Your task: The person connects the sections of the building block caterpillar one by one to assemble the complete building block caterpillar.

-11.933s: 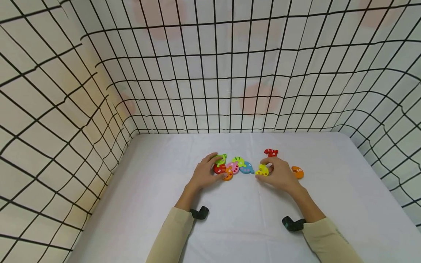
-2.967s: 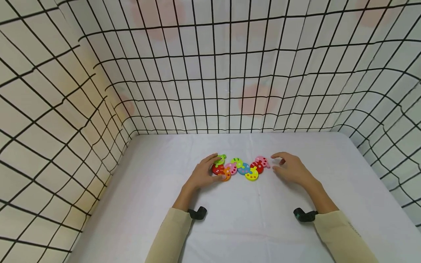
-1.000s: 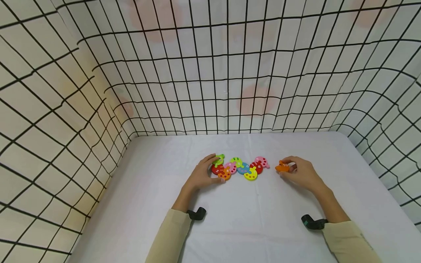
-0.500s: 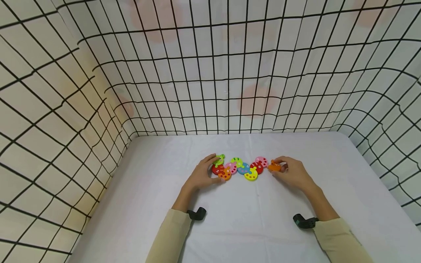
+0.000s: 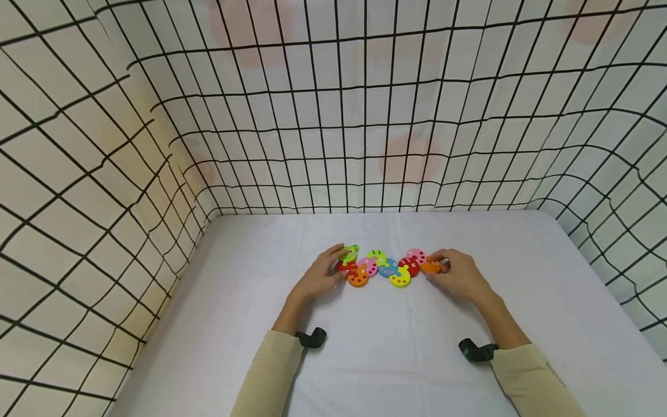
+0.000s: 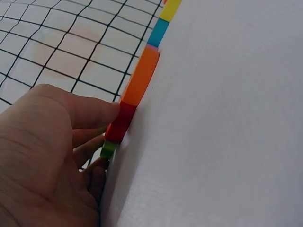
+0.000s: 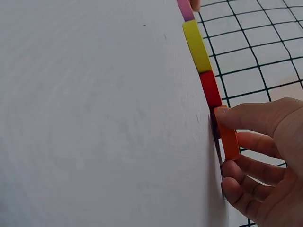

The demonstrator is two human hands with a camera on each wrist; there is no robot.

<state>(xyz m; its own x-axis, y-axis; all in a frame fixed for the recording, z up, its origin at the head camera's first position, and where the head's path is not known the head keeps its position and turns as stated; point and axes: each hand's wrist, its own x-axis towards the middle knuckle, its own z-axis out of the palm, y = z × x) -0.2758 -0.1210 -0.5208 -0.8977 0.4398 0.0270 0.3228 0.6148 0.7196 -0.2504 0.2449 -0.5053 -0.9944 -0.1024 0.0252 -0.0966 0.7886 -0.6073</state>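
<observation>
Flat numbered puzzle pieces form a wavy caterpillar on the white table. My left hand (image 5: pixel 317 277) grips its left end, fingers by the green head piece (image 5: pixel 350 253) and thumb against the red piece (image 6: pixel 122 123). An orange spotted piece (image 5: pixel 358 277) adjoins these. Rightward follow pink, light green, blue, yellow (image 5: pixel 400 277), red (image 5: pixel 409 266) and pink (image 5: pixel 416 255) pieces. My right hand (image 5: pixel 458 276) pinches another orange puzzle piece (image 7: pixel 228 135) between thumb and fingers. It is right at the chain's right end, slightly raised and overlapping the last pink piece's lower edge.
A white cloth covers the table (image 5: pixel 385 359). Black wire mesh (image 5: pixel 333 116) over pale sheeting rises behind and along both sides. A small black camera (image 5: pixel 312 338) is strapped to the left wrist, another (image 5: pixel 477 350) to the right.
Yellow, red and pink pieces have joined the chain over the longer span. Recently my right hand brought the orange piece leftward to its end; my left thumb shifted from the orange piece to the red.
</observation>
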